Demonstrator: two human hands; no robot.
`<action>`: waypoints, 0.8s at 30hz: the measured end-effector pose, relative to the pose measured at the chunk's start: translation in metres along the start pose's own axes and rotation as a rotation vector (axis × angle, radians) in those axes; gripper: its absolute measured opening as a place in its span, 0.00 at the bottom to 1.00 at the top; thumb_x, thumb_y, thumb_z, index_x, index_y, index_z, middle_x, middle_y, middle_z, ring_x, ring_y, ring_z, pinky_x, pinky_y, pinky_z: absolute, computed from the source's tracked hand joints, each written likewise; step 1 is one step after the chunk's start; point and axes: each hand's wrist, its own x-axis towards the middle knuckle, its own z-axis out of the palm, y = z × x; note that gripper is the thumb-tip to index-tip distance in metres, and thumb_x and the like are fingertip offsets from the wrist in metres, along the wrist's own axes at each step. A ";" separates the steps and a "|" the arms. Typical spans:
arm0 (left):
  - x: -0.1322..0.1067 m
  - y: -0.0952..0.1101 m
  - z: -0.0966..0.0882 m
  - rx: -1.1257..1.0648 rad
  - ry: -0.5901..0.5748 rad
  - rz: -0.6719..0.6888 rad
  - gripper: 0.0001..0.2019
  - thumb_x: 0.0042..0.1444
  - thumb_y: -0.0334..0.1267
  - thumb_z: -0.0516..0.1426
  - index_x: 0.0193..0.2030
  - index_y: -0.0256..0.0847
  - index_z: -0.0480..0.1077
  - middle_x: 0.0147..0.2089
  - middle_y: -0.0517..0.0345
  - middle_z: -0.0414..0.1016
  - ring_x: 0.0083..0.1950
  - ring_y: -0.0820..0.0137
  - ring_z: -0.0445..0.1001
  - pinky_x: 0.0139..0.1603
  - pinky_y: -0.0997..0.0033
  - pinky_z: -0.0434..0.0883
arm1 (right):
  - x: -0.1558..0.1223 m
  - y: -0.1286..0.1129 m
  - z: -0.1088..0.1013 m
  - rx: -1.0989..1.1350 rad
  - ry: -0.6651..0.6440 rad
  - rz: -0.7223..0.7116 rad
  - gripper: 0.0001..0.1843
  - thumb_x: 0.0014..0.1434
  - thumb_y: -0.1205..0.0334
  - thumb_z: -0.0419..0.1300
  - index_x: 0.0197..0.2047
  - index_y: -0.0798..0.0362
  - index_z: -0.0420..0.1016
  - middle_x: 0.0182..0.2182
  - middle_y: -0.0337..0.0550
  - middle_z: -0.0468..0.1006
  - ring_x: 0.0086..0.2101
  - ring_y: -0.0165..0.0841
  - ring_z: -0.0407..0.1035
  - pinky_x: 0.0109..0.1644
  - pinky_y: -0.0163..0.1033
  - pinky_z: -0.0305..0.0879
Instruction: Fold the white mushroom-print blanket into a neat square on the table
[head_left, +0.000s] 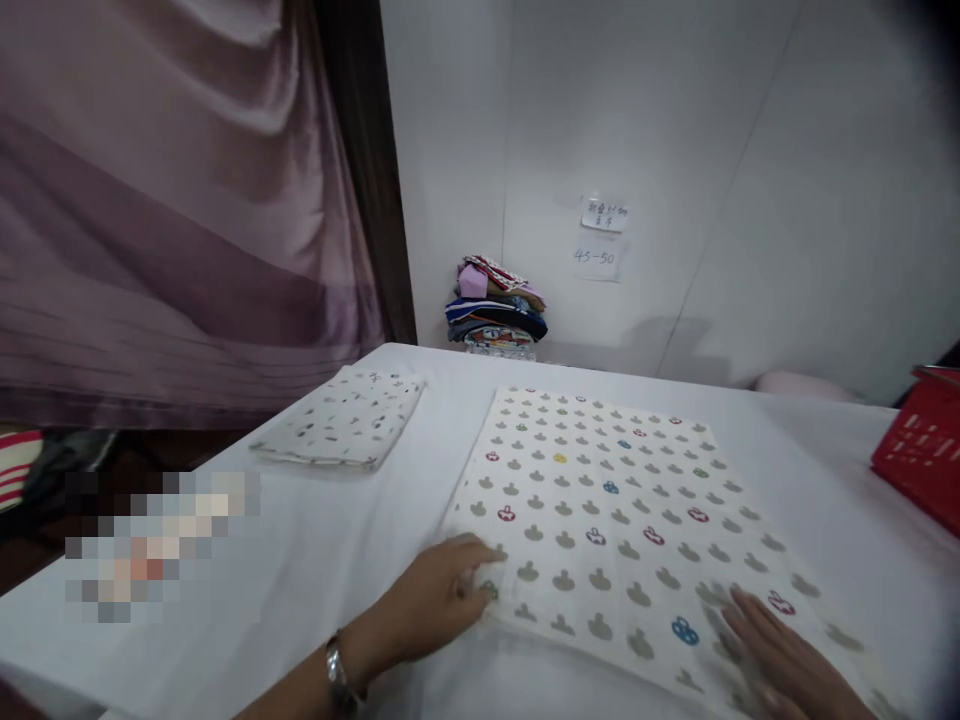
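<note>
A cream cloth printed with grey mushroom-like shapes, and a few red, blue, yellow and green ones, lies spread flat in front of me. At its near left corner, my left hand, with a silver bracelet on the wrist, has thumb and fingers closed on the edge. My right hand, slightly blurred, rests on the near right part of the cloth with its fingers stretched out. To the left lies a folded white cloth with small dark and green prints, apart from both hands.
A white-covered table carries both cloths. Beyond its far edge stands a stack of folded fabrics by the wall. A red basket is at the right edge. A mauve curtain hangs at left; a blurred-out patch covers the table's left side.
</note>
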 end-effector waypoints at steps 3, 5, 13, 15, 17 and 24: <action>0.040 0.002 -0.007 0.019 0.025 0.014 0.17 0.57 0.46 0.50 0.51 0.45 0.67 0.55 0.56 0.67 0.54 0.67 0.65 0.55 0.66 0.63 | 0.046 -0.015 -0.023 0.024 -0.049 0.099 0.31 0.60 0.45 0.46 0.65 0.33 0.42 0.65 0.30 0.42 0.62 0.44 0.43 0.62 0.55 0.49; 0.074 -0.002 -0.002 0.111 0.038 0.033 0.22 0.57 0.51 0.48 0.54 0.44 0.65 0.62 0.52 0.60 0.62 0.62 0.58 0.60 0.60 0.58 | 0.084 -0.025 -0.037 0.046 -0.097 0.156 0.32 0.61 0.42 0.42 0.66 0.37 0.43 0.65 0.33 0.39 0.63 0.42 0.39 0.63 0.53 0.45; 0.154 -0.054 0.043 0.390 0.080 -0.011 0.30 0.57 0.56 0.45 0.62 0.42 0.57 0.67 0.49 0.48 0.68 0.58 0.44 0.65 0.50 0.46 | 0.227 -0.019 -0.052 0.033 -0.183 0.271 0.38 0.61 0.40 0.35 0.66 0.55 0.47 0.66 0.46 0.39 0.64 0.40 0.31 0.64 0.51 0.34; 0.153 -0.063 0.049 0.421 0.100 0.005 0.30 0.59 0.56 0.42 0.63 0.43 0.55 0.68 0.51 0.47 0.68 0.59 0.44 0.65 0.50 0.45 | 0.263 -0.024 -0.043 0.053 -0.187 0.197 0.37 0.61 0.40 0.35 0.66 0.54 0.47 0.66 0.45 0.39 0.64 0.40 0.31 0.64 0.51 0.32; 0.151 -0.066 0.050 0.450 0.102 0.009 0.30 0.59 0.56 0.41 0.64 0.43 0.53 0.68 0.52 0.47 0.68 0.59 0.43 0.65 0.50 0.45 | 0.302 -0.033 -0.032 0.079 -0.190 0.089 0.37 0.61 0.40 0.36 0.66 0.53 0.47 0.66 0.44 0.40 0.64 0.39 0.31 0.64 0.50 0.30; 0.151 -0.070 0.052 0.505 0.087 0.014 0.30 0.59 0.55 0.41 0.65 0.44 0.50 0.68 0.55 0.44 0.68 0.60 0.43 0.65 0.52 0.47 | 0.412 -0.033 0.000 0.038 -0.210 0.057 0.32 0.63 0.45 0.38 0.66 0.50 0.46 0.66 0.44 0.43 0.64 0.40 0.35 0.63 0.52 0.32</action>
